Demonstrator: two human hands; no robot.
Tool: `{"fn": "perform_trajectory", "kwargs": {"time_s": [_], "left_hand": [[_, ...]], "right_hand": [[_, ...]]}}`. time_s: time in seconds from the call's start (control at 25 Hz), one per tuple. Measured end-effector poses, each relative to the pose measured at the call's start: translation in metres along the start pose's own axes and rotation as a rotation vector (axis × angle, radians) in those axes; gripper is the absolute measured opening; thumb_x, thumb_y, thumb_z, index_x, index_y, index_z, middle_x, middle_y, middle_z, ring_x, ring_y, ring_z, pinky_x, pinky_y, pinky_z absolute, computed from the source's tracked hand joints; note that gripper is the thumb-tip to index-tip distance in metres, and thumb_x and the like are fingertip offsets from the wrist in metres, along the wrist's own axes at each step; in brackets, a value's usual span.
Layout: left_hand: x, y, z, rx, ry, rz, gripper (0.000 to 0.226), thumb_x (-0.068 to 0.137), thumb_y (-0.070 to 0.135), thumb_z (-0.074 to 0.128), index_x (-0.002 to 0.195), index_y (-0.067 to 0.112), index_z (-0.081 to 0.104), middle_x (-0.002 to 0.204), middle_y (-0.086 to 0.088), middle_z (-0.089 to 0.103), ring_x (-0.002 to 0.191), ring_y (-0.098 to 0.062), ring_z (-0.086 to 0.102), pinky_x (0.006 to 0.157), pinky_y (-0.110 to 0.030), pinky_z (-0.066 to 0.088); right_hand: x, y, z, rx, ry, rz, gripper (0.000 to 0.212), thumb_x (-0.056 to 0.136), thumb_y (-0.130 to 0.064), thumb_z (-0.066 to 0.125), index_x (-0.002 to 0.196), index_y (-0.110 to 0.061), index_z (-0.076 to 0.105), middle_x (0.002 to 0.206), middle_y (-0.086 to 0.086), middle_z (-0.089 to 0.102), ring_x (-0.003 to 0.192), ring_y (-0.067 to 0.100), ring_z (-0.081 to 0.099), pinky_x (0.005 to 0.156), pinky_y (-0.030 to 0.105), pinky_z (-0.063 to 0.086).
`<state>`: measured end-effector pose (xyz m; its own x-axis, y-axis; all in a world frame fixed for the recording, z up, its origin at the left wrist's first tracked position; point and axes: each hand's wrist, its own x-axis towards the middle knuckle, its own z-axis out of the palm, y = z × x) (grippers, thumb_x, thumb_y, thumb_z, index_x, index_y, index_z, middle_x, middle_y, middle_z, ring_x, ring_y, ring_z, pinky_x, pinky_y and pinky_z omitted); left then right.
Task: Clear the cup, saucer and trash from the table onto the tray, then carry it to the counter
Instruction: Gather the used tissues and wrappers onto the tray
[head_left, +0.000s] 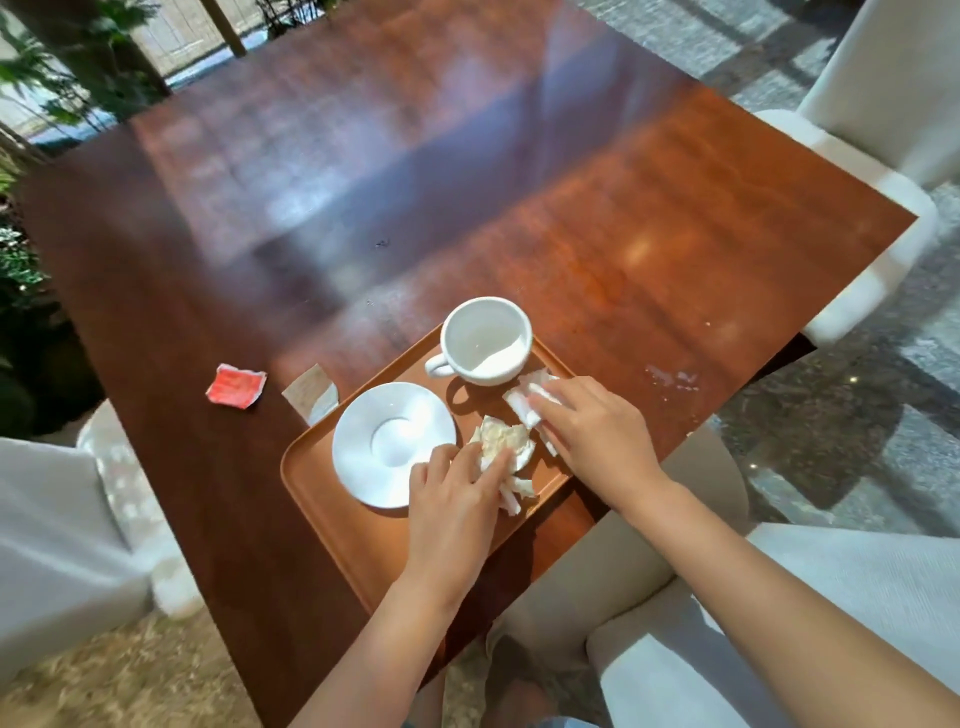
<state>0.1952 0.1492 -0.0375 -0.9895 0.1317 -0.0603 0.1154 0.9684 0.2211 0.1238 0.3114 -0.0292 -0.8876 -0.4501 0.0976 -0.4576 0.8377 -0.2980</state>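
Note:
An orange-brown tray (332, 514) lies on the near part of the wooden table (467, 182). A white cup (485, 340) stands at its far end, and a white saucer (387, 441) rests beside it on the tray. My left hand (452, 504) presses on a crumpled white napkin (501, 441) next to the saucer. My right hand (592, 431) holds white paper scraps (527, 397) over the tray's right edge. A torn red wrapper (236, 387) and a beige torn packet (311, 397) lie on the table left of the tray.
White upholstered chairs stand at the right (878, 104), the near right (831, 597) and the near left (52, 525). Green plants (31, 260) border the left side. A wet smear (670, 376) marks the table right of the tray.

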Motion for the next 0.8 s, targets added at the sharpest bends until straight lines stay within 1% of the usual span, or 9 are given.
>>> {"fn": "perform_trajectory", "kwargs": {"time_s": [0.12, 0.24, 0.36, 0.44, 0.48, 0.52, 0.64, 0.72, 0.8], "left_hand": [[0.002, -0.006, 0.005, 0.012, 0.026, 0.04, 0.053, 0.06, 0.014, 0.086, 0.109, 0.019, 0.068, 0.106, -0.009, 0.072, 0.094, -0.032, 0.065, 0.069, -0.042, 0.051], [0.001, -0.016, 0.008, -0.005, 0.056, 0.094, 0.049, 0.06, 0.009, 0.084, 0.106, 0.018, 0.068, 0.104, -0.01, 0.072, 0.092, -0.03, 0.067, 0.07, -0.041, 0.051], [0.002, -0.024, 0.007, -0.007, 0.109, 0.128, 0.047, 0.059, 0.012, 0.086, 0.103, 0.018, 0.07, 0.102, -0.008, 0.073, 0.093, -0.026, 0.068, 0.074, -0.039, 0.05], [0.003, -0.026, 0.009, -0.016, 0.178, 0.171, 0.042, 0.06, 0.015, 0.087, 0.098, 0.014, 0.072, 0.1, -0.01, 0.073, 0.099, -0.024, 0.064, 0.086, -0.034, 0.042], [0.003, -0.025, 0.011, -0.038, 0.202, 0.186, 0.039, 0.061, 0.014, 0.086, 0.097, 0.011, 0.072, 0.101, -0.013, 0.072, 0.101, -0.024, 0.063, 0.088, -0.031, 0.042], [0.003, -0.024, 0.012, -0.073, 0.195, 0.182, 0.039, 0.063, 0.012, 0.085, 0.099, 0.008, 0.071, 0.105, -0.016, 0.071, 0.101, -0.027, 0.063, 0.086, -0.034, 0.047], [0.001, -0.023, 0.013, -0.177, 0.135, 0.183, 0.04, 0.065, 0.001, 0.081, 0.103, 0.004, 0.068, 0.105, -0.019, 0.068, 0.091, -0.034, 0.067, 0.071, -0.039, 0.055], [0.002, -0.025, 0.011, -0.212, 0.108, 0.215, 0.033, 0.07, 0.0, 0.076, 0.101, 0.004, 0.067, 0.104, -0.017, 0.068, 0.09, -0.033, 0.066, 0.07, -0.038, 0.056], [0.002, -0.027, 0.01, -0.223, 0.086, 0.209, 0.028, 0.077, 0.006, 0.069, 0.105, 0.006, 0.066, 0.11, -0.015, 0.067, 0.095, -0.031, 0.064, 0.075, -0.038, 0.055]], "right_hand": [[0.0, -0.005, 0.01, -0.027, -0.028, 0.031, 0.037, 0.063, -0.004, 0.08, 0.098, -0.008, 0.068, 0.084, 0.007, 0.073, 0.08, 0.028, 0.068, 0.059, 0.033, 0.055], [0.001, -0.006, 0.015, -0.036, -0.015, 0.047, 0.031, 0.059, -0.004, 0.081, 0.085, -0.008, 0.064, 0.076, 0.007, 0.07, 0.074, 0.027, 0.067, 0.057, 0.031, 0.055], [-0.001, -0.004, 0.02, -0.074, -0.013, -0.001, 0.023, 0.063, -0.007, 0.081, 0.08, -0.005, 0.066, 0.095, 0.013, 0.072, 0.094, 0.029, 0.067, 0.078, 0.037, 0.056], [-0.004, 0.001, 0.023, -0.106, -0.031, 0.001, 0.019, 0.067, -0.008, 0.08, 0.081, -0.004, 0.069, 0.109, 0.02, 0.068, 0.109, 0.034, 0.062, 0.093, 0.045, 0.049], [-0.004, 0.002, 0.024, -0.111, -0.045, 0.011, 0.018, 0.069, -0.009, 0.079, 0.084, -0.004, 0.07, 0.115, 0.023, 0.065, 0.114, 0.036, 0.058, 0.098, 0.049, 0.044], [-0.005, 0.003, 0.025, -0.114, -0.052, 0.015, 0.018, 0.071, -0.01, 0.078, 0.086, -0.004, 0.07, 0.117, 0.024, 0.063, 0.116, 0.038, 0.056, 0.1, 0.051, 0.041], [-0.005, 0.004, 0.026, -0.111, -0.006, -0.03, 0.022, 0.07, -0.01, 0.079, 0.089, -0.005, 0.069, 0.104, 0.018, 0.068, 0.098, 0.035, 0.064, 0.089, 0.044, 0.05], [-0.006, 0.005, 0.025, -0.055, -0.005, -0.031, 0.033, 0.066, -0.009, 0.08, 0.096, -0.005, 0.066, 0.098, 0.013, 0.07, 0.091, 0.031, 0.066, 0.082, 0.039, 0.053], [-0.006, 0.007, 0.023, -0.042, -0.014, -0.031, 0.034, 0.065, -0.009, 0.081, 0.095, -0.004, 0.066, 0.099, 0.013, 0.07, 0.093, 0.031, 0.067, 0.082, 0.038, 0.054]]}}
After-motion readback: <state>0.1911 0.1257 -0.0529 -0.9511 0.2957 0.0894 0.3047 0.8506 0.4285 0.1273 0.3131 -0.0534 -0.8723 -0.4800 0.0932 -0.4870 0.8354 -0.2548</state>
